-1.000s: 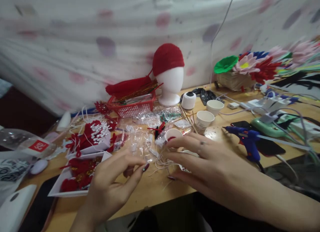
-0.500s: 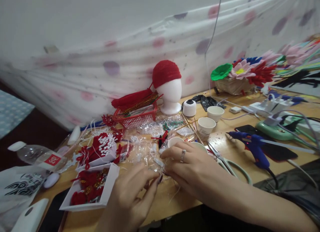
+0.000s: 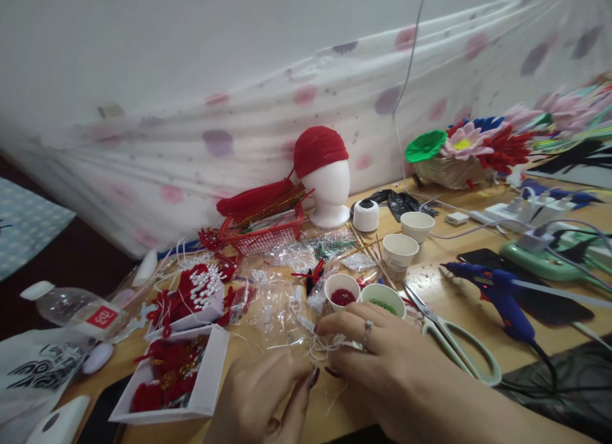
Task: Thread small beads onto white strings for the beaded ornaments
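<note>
My left hand (image 3: 265,399) and my right hand (image 3: 382,361) meet near the front edge of the wooden table (image 3: 430,284). Both are closed in a pinch on a tangle of thin white thread (image 3: 321,349) lying on the table between them. A ring shows on my right hand. Just beyond my right fingers stand a small white cup of red beads (image 3: 342,291) and a cup of green beads (image 3: 382,300). Clear plastic bags (image 3: 275,297) lie just past my left hand.
Scissors (image 3: 454,342) and a blue glue gun (image 3: 502,297) lie right of my hands. A white tray of red ornaments (image 3: 172,374) sits left, with a water bottle (image 3: 71,307) beyond. A red basket (image 3: 262,230), a foam head with a red cap (image 3: 322,173) and paper flowers (image 3: 478,141) stand behind.
My hands have come together from apart and pinched the white thread. The view has tilted, so the table things sit lower and the scissors have come into sight.
</note>
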